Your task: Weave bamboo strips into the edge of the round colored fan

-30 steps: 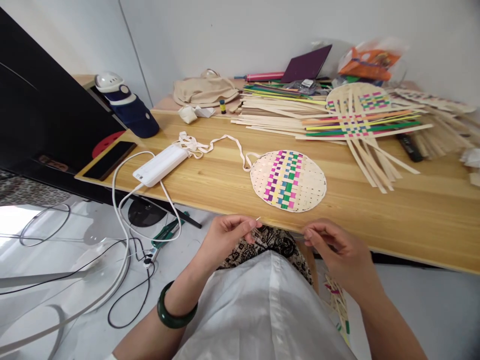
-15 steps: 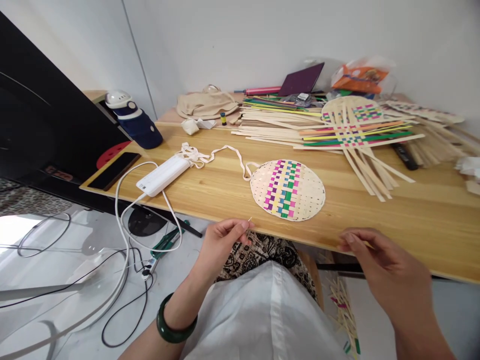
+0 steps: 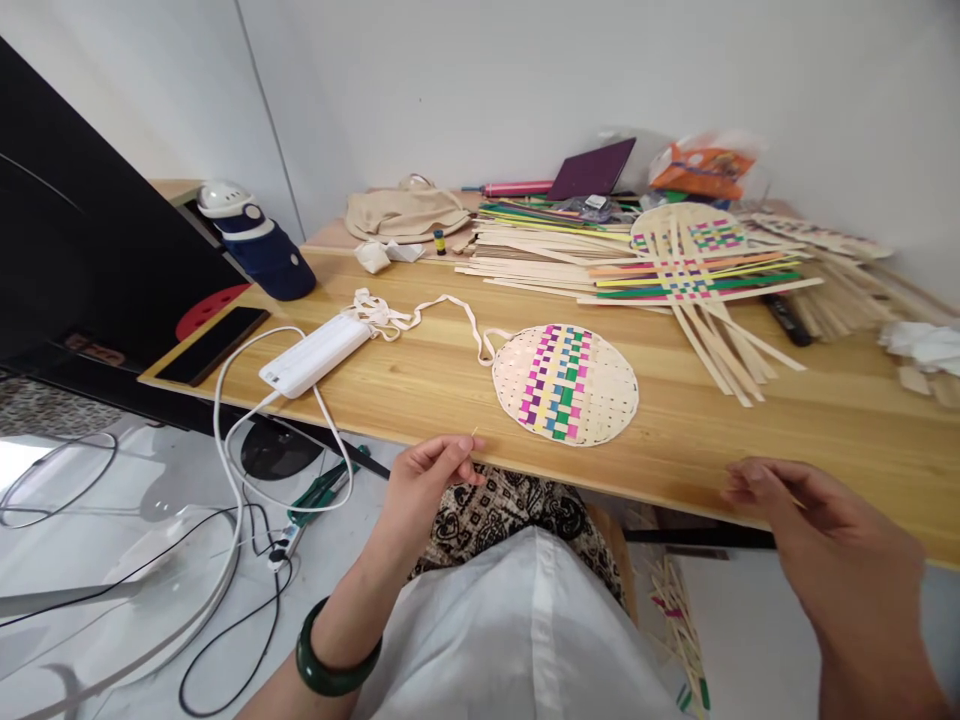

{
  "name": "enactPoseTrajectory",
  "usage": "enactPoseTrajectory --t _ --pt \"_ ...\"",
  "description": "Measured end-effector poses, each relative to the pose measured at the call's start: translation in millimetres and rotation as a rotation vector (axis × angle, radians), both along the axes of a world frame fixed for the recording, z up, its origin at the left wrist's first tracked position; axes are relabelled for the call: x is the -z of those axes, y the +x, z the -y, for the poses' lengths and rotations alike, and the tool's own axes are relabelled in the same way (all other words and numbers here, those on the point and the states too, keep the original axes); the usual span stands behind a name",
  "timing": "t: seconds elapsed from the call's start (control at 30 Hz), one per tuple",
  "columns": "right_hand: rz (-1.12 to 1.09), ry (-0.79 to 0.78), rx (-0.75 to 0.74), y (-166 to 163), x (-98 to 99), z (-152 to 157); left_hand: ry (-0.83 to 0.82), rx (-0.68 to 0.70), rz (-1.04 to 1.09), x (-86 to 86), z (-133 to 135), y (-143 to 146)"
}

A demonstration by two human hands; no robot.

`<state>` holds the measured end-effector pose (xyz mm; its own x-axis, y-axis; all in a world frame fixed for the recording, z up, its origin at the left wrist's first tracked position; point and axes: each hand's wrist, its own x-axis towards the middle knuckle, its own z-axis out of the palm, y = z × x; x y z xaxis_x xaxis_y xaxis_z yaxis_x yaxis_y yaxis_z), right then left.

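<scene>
My left hand (image 3: 435, 472), a green bangle on its wrist, is at the table's front edge. Its thumb and forefinger pinch a thin needle (image 3: 475, 431), whose tip sticks up. Farther right, my right hand (image 3: 817, 520) has its thumb and forefinger pressed together; whatever may be between them is too small to see. Between and beyond both hands lies an oval woven fan-like piece (image 3: 566, 385) of pale strips with pink, purple, blue, green and yellow squares. Neither hand touches it. A pale ribbon (image 3: 472, 325) runs from its left rim.
A white power strip (image 3: 315, 355) with cables and a phone (image 3: 214, 345) are on the left, near a blue bottle (image 3: 262, 250). Behind are a small thread spool (image 3: 439, 242), loose strips (image 3: 532, 255), a half-woven piece (image 3: 684, 275) and a black marker (image 3: 787, 320).
My right hand has moved to the right, away from my left hand, which still pinches the needle. The whole view has shifted slightly; the woven oval lies as before.
</scene>
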<state>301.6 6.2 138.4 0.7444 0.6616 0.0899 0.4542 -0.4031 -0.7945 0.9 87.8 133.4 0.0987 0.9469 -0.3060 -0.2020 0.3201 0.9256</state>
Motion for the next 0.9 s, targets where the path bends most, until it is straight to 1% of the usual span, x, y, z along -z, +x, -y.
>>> enactPoseTrajectory --t 0.17,0.27,0.33,0.4,0.5,0.6,0.67,0.77,0.9 --pt "-0.024 0.032 0.062 11 -3.7 2 0.022 -0.055 0.022 0.2 -6 -9" --pt "0.017 0.005 0.07 15 -6.9 4 0.046 -0.099 0.024 -1.2 -11 -15" --pt "0.062 -0.001 0.059 18 -7.6 6 0.076 -0.1 -0.01 -2.4 -15 -19" --pt "0.104 -0.004 0.059 21 -5.5 8 0.106 -0.074 -0.082 -3.2 -19 -21" --pt "0.147 -0.01 0.054 27 3.7 10 0.151 -0.063 -0.229 -3.2 -27 -24" --pt "0.157 -0.014 0.029 30 13.8 9 0.207 -0.042 -0.373 -3.1 -36 -27" --pt "0.154 -0.038 0.023 28 15.8 7 0.257 -0.014 -0.494 -4.5 -41 -30" --pt "0.159 -0.094 0.016 18 10.0 4 0.337 -0.024 -0.674 -7.7 -50 -35" --pt "0.136 -0.166 -0.001 0 -1.9 -1 0.364 -0.029 -0.729 -7.7 -64 -44"
